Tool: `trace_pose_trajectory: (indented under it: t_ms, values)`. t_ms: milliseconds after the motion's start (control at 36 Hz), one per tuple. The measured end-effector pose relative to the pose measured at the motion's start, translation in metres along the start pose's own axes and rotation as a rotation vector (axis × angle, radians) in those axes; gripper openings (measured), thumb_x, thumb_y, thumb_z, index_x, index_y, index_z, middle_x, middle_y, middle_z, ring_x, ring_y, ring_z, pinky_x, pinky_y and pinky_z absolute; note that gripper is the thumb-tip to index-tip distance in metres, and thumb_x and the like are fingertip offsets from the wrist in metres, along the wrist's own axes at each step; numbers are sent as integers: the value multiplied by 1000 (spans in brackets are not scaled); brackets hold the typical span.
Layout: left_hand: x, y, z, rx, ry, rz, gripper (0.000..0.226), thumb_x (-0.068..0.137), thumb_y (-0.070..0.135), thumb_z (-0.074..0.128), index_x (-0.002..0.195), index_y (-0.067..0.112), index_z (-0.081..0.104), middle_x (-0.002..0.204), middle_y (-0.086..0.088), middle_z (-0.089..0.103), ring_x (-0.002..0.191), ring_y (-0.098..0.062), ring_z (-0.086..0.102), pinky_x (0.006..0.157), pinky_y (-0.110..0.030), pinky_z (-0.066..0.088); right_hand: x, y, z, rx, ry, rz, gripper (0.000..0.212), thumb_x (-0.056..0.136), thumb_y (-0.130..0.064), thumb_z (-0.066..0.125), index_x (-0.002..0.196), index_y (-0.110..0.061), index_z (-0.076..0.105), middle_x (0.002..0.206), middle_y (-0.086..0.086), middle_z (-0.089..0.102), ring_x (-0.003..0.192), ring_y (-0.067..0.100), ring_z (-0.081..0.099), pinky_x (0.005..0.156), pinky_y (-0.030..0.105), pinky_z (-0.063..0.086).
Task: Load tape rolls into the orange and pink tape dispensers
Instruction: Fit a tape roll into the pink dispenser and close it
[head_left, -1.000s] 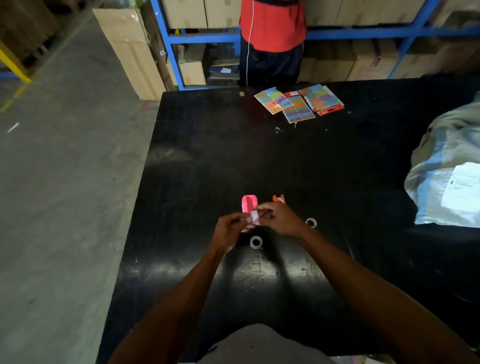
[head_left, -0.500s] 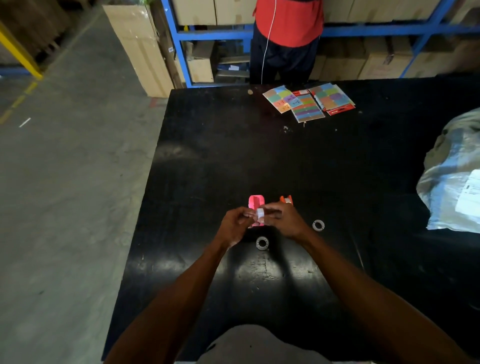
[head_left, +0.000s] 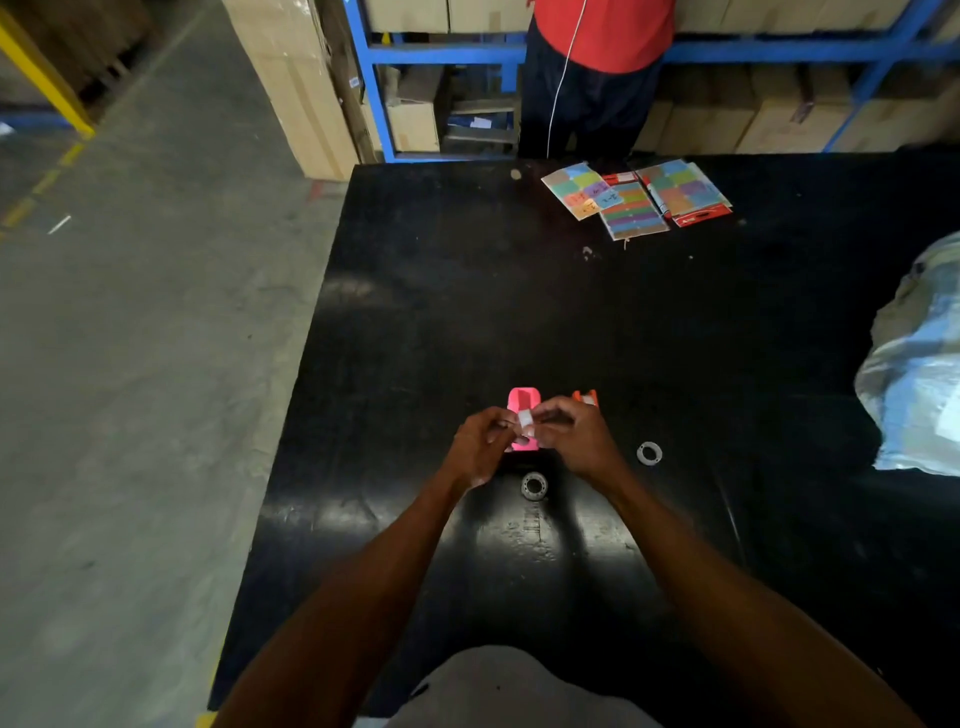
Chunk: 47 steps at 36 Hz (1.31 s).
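Head view looks down on a black table (head_left: 519, 322) with both bare forearms reaching in from the bottom edge. Left hand (head_left: 480, 447) and right hand (head_left: 574, 441) meet just above the tabletop, fingers curled inward, and together pinch a small whitish tape roll (head_left: 524, 419) between their fingertips. Directly behind and partly hidden by the hands stands the pink tape dispenser (head_left: 522, 404); its lower part shows again under the fingers. Just to its right, mostly covered by the right hand, peeks the orange tape dispenser (head_left: 586, 398). Two more tape rolls lie flat on the table: one (head_left: 533, 486) just below the hands, between the wrists, and another (head_left: 649, 453) a little off to the right of the right wrist. At the far edge of the table lie several colourful cards (head_left: 636, 200), and behind them stands a person in a red top (head_left: 605, 31). A pale plastic-wrapped bundle (head_left: 919, 364) rests at the table's right edge.
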<state>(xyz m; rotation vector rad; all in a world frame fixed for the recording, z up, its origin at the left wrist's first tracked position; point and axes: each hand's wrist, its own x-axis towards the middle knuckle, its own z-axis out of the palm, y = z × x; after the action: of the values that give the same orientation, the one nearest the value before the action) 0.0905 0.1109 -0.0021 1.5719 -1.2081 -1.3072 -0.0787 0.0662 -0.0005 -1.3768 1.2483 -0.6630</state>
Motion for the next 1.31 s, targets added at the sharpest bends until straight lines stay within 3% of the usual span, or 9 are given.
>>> trace_pose_trajectory:
  t_ms: [111, 361, 444, 556, 667, 750, 833, 1028, 1306]
  values:
    - [0, 2, 0, 14, -33, -2, 17, 96, 11, 57, 107, -1, 61, 94, -11, 70, 82, -15, 71, 73, -19, 57, -1, 2, -1, 22, -11, -13, 25, 75, -5, 82, 96, -7, 70, 99, 11, 74, 96, 27, 72, 90, 41, 57]
    - [1, 6, 0, 127, -126, 21, 17, 98, 12, 51, 108, 3, 61, 97, -9, 71, 92, -21, 72, 83, -33, 60, -1, 12, -6, 121, -76, 59, 45, 80, -4, 78, 122, -11, 65, 120, 16, 67, 104, 29, 71, 84, 47, 61]
    - [1, 8, 0, 112, -175, -27, 16, 100, 13, 49, 109, 6, 59, 98, -8, 71, 88, -9, 72, 81, -24, 59, -5, 12, -9, 103, -65, 58, 39, 82, -5, 77, 119, -7, 64, 118, 13, 68, 101, 26, 72, 82, 40, 62]
    - [4, 1, -10, 127, -184, -82, 21, 101, 16, 49, 113, 2, 58, 108, -12, 71, 92, -9, 73, 84, -29, 60, -11, 16, -24, 74, -3, 39, 29, 84, -3, 74, 111, -5, 65, 108, 6, 69, 94, 21, 70, 77, 31, 60]
    - [2, -1, -18, 126, -178, -90, 24, 99, 13, 52, 115, -4, 57, 106, -17, 70, 92, -13, 72, 78, -20, 59, -17, 38, -38, -185, -64, 37, 26, 81, -5, 76, 101, -18, 66, 99, 2, 71, 90, 18, 69, 82, 30, 54]
    - [2, -1, -20, 107, -186, -90, 24, 99, 12, 53, 115, -5, 58, 108, -22, 70, 100, -24, 71, 81, -23, 59, -25, 59, -36, -465, -101, 71, 29, 79, -14, 78, 101, -20, 62, 99, -2, 65, 89, 16, 63, 72, 23, 46]
    - [0, 0, -17, 93, -197, -102, 23, 98, 10, 54, 114, -6, 59, 104, -20, 70, 91, -19, 72, 81, -25, 59, -29, 77, -28, -643, -119, 81, 25, 81, -21, 73, 101, -24, 58, 104, 0, 59, 93, 18, 59, 78, 31, 46]
    - [-6, 5, -17, 43, -188, -124, 23, 96, 8, 57, 112, -8, 59, 101, -18, 69, 95, -27, 71, 89, -40, 57, -34, 95, -14, -778, -171, 113, 31, 84, -24, 70, 109, -27, 53, 119, 4, 53, 101, 21, 57, 83, 33, 50]
    - [-8, -5, -27, 17, -121, -155, 22, 95, 11, 59, 111, -5, 61, 99, -20, 71, 89, -21, 73, 81, -31, 59, -36, 65, -1, -953, -86, -124, 44, 82, -38, 60, 122, -21, 51, 121, 3, 51, 112, 24, 51, 96, 40, 43]
